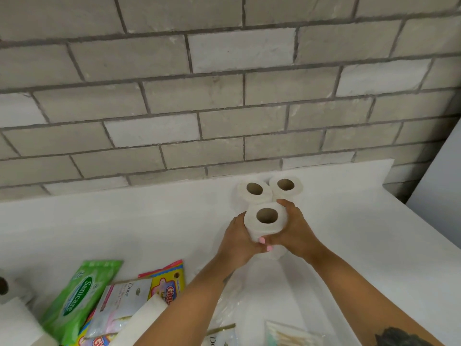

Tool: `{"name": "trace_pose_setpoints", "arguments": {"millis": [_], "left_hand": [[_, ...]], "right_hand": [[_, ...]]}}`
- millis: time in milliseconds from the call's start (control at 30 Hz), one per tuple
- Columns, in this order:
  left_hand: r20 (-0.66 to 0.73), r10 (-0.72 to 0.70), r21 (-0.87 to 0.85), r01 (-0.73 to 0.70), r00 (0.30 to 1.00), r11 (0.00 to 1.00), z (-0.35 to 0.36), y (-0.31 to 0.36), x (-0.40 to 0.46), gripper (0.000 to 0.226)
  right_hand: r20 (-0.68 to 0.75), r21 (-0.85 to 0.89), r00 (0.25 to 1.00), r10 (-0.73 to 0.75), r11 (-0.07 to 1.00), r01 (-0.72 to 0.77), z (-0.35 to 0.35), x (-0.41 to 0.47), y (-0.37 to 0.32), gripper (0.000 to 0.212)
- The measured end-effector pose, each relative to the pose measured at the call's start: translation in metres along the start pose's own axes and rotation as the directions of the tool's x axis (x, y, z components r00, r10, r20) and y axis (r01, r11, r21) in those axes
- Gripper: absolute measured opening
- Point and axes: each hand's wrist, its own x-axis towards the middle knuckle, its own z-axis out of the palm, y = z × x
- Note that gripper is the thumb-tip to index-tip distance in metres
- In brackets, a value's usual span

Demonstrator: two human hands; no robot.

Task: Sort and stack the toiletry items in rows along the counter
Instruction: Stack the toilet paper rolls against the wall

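Note:
A white toilet paper roll (265,223) stands upright, core hole up, between my two hands. My left hand (238,242) grips its left side and my right hand (294,232) grips its right side, fingers curled round the front. Below it, part of another white roll (277,253) shows, so it seems to sit on a stack. Two more upright rolls (254,193) (287,187) stand just behind, against the wall, on the white counter (124,228).
At the lower left lie a green Sanicare wipes pack (79,298), a Dove pack (122,303), a colourful Gigs pack (167,285), folded white paper (142,320) and another roll (6,287). Clear plastic wrap (227,305) and a cotton bud pack (291,335) lie near the bottom. A brick wall backs the counter.

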Motion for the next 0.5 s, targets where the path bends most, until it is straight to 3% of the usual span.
{"name": "trace_pose_setpoints", "arguments": {"millis": [133, 367, 500], "left_hand": [[-0.026, -0.017, 0.001, 0.017, 1.0, 1.0, -0.001, 0.003, -0.006, 0.062], [-0.025, -0.077, 0.066, 0.079, 0.997, 0.995, -0.002, 0.008, -0.004, 0.082], [0.004, -0.038, 0.016, 0.038, 0.999, 0.999, -0.005, 0.015, -0.007, 0.085]], "right_hand": [[0.001, 0.006, 0.999, -0.034, 0.999, 0.034, -0.002, -0.004, -0.005, 0.073], [0.033, 0.064, 0.998, -0.058, 0.996, 0.056, 0.0, -0.008, -0.014, 0.083], [0.018, 0.088, 0.992, -0.128, 0.988, 0.126, -0.003, -0.015, -0.031, 0.082]]}}
